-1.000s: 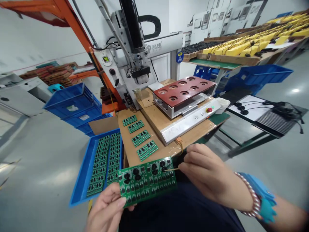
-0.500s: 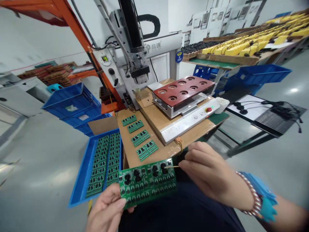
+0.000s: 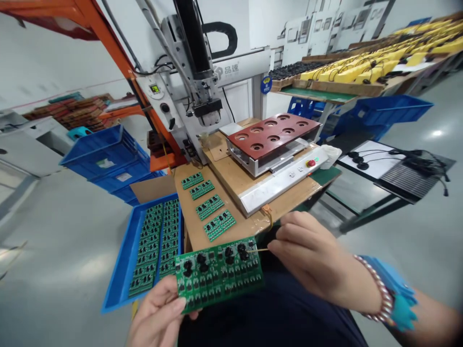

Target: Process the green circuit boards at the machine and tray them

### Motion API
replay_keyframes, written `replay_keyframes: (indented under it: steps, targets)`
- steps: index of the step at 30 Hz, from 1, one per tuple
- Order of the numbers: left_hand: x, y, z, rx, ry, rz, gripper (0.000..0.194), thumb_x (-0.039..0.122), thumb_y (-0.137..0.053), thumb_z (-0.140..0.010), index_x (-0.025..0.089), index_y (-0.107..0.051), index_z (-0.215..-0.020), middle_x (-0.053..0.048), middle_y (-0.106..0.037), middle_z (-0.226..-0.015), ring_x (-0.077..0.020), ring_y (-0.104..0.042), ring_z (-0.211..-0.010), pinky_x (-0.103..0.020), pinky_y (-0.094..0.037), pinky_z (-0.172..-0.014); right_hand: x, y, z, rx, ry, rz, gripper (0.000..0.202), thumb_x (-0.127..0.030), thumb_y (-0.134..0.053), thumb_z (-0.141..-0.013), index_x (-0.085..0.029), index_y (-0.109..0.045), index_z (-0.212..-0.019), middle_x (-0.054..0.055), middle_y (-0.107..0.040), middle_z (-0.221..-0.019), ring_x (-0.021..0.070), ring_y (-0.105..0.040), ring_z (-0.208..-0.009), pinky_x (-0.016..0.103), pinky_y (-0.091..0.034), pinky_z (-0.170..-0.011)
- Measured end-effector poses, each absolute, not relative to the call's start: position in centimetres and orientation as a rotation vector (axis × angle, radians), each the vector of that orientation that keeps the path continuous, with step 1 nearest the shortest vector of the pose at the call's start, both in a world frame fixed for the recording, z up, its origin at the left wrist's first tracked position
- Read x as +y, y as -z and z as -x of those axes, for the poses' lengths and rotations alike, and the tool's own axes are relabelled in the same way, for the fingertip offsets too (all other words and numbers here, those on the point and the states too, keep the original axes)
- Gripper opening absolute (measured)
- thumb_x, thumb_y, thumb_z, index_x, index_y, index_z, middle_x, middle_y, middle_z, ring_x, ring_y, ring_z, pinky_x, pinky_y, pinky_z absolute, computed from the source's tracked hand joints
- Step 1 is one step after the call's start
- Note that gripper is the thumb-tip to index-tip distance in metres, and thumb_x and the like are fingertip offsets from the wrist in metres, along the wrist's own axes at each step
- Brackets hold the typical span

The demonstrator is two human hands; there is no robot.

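Left hand (image 3: 159, 311): our thumb and fingers clamp the circuit board (image 3: 220, 278) at its lower left corner, probably to leave its parts uncovered.
Circuit board: tilted above our lap near the brown bench (image 3: 188, 219), glossy green with rounded black blobs; the tilt likely keeps its face in sight.
Right hand (image 3: 314, 262): our fingertips pinch a thin, pale stick (image 3: 259, 250), perhaps for fine reach, its tip at a blob.
Four boards (image 3: 220, 225): spaced in a row, likely within easy reach.
Blue tray (image 3: 118, 270): plastic, holding two columns of boards.
Red plate (image 3: 266, 141): flat, with round recesses.
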State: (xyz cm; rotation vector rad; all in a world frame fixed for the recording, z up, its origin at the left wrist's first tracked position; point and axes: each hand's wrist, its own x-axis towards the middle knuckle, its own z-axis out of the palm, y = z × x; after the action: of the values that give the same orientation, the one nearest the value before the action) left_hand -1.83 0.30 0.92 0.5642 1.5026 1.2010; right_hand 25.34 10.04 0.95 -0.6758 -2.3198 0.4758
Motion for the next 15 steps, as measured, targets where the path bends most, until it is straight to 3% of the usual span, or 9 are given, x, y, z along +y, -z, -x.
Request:
replay_keyframes:
  steps: [15]
  targets:
    - [0.3,-1.12,1.66,1.51,-1.215,-0.551,0.011,0.022,-0.07,-0.059,0.016,-0.07,-0.069,-0.005,-0.066,-0.063,-0.0172,-0.055,-0.056,-0.025,-0.044,-0.05,9.8,-1.1,-25.39,-2.307,-0.454,0.66,0.014,-0.004,-0.049,-0.08,-0.011,-0.059,-0.087,0.005,-0.049,-0.076,0.0157,-0.038,-0.077,0.034,-0.033,-0.068]
